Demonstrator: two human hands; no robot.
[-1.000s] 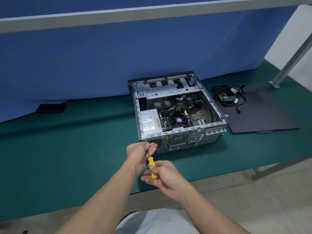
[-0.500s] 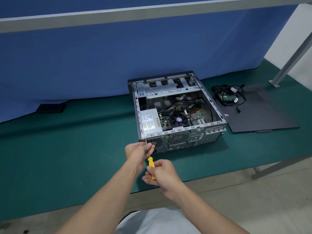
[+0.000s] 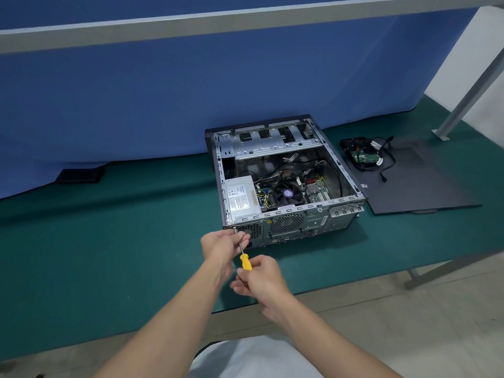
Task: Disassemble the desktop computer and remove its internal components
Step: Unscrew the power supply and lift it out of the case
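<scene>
An open desktop computer case lies on its side on the green table mat. Inside it I see a silver power supply, a black CPU fan and the motherboard. My right hand grips the yellow handle of a screwdriver. Its tip sits at the case's rear top-left corner, by the power supply. My left hand pinches the metal shaft near the tip.
A black side panel lies flat to the right of the case, with a removed hard drive and black cables on its far end. A blue partition stands behind. A grey frame leg rises at the right.
My right hand has turned slightly on the yellow handle, and more of the handle shows. The left hand stays on the shaft.
</scene>
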